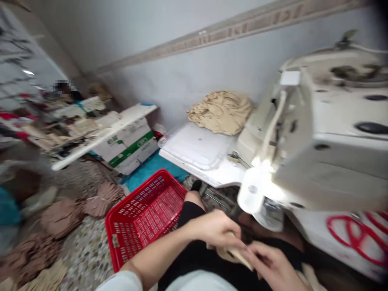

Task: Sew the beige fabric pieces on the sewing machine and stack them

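Item: beige cloth strip (233, 252) at 6 o'clock, pinched between my left hand (212, 228) and right hand (273, 264), fingertips pressed on it. Sewing machine (327, 133) at 3 o'clock, just beside my hands. Red basket (142, 218) at 8 o'clock, rim near my left forearm (157, 254). Brown pieces (62, 218) lying on floor (87, 258) at 9 o'clock. Beige bundle (221, 113) at 1 o'clock, beside white board (197, 145)
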Action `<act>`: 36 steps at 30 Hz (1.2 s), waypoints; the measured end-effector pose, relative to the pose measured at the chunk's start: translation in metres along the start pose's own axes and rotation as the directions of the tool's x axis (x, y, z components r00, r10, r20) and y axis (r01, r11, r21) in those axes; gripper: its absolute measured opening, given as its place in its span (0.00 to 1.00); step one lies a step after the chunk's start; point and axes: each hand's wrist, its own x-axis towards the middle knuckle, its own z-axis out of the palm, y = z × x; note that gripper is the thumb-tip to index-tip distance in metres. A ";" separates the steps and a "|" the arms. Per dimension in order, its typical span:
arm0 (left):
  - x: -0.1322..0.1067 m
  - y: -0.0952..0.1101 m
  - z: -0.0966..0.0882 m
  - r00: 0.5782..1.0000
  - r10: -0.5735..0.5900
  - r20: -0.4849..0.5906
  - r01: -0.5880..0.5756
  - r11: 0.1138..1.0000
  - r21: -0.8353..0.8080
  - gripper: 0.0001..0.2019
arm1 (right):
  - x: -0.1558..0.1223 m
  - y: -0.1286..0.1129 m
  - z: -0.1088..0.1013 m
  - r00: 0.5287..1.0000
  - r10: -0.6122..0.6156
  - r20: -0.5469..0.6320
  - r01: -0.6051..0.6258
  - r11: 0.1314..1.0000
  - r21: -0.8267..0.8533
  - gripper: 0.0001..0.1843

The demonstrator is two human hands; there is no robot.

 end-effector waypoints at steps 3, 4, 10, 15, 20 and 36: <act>-0.001 0.000 0.007 0.995 -0.081 -0.063 0.068 0.980 -0.186 0.15 | -0.020 -0.010 -0.016 0.996 0.081 -0.040 -0.075 0.988 0.134 0.20; -0.001 -0.001 0.010 0.990 -0.119 -0.081 0.093 0.957 -0.273 0.17 | -0.023 -0.014 -0.022 0.993 0.079 -0.092 -0.063 0.984 0.167 0.21; 0.004 0.000 0.018 0.979 -0.144 -0.144 0.068 0.896 -0.438 0.20 | -0.028 -0.023 -0.035 0.961 0.120 -0.248 -0.019 0.927 0.374 0.22; 0.009 0.004 0.009 0.951 0.166 -0.261 -0.156 0.986 0.056 0.13 | -0.035 -0.044 -0.035 0.923 0.017 -0.384 0.066 0.977 0.203 0.18; 0.017 0.008 0.004 0.926 0.310 -0.215 -0.244 0.927 0.283 0.12 | -0.032 -0.060 -0.041 0.834 -0.112 -0.540 0.139 0.990 0.009 0.13; 0.056 0.047 -0.009 0.827 -0.225 -0.516 0.142 0.970 -0.195 0.12 | -0.005 -0.026 -0.059 0.731 0.307 -0.609 0.127 0.816 0.564 0.17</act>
